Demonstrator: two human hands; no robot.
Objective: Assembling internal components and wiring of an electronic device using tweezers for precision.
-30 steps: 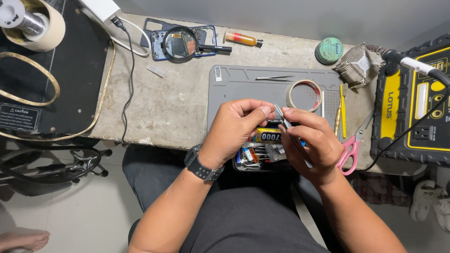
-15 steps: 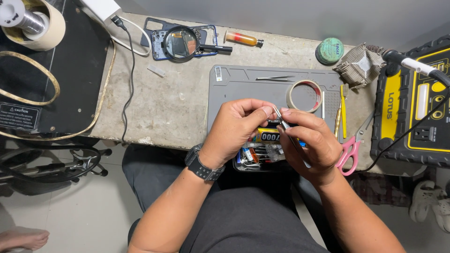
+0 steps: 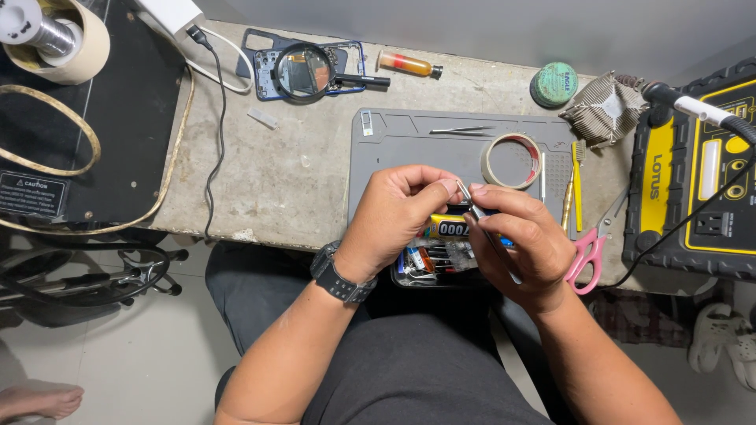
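The right hand (image 3: 524, 244) pinches thin metal tweezers (image 3: 472, 209) tight; the left hand (image 3: 398, 220) curls shut by their tip. What it holds is too small to tell; both hover over a grey mat (image 3: 402, 145).

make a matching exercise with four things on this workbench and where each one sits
Things:
1. round green tin
2. pink-handled scissors
3. ring of tape
4. black-handled magnifying glass

Places:
A. on the grey work mat
B. over the blue phone frame
C. at the bench's front edge, beside the right hand
D. at the back, beside the checked cloth

Pairs: 1-D, 2-C, 3-A, 4-B
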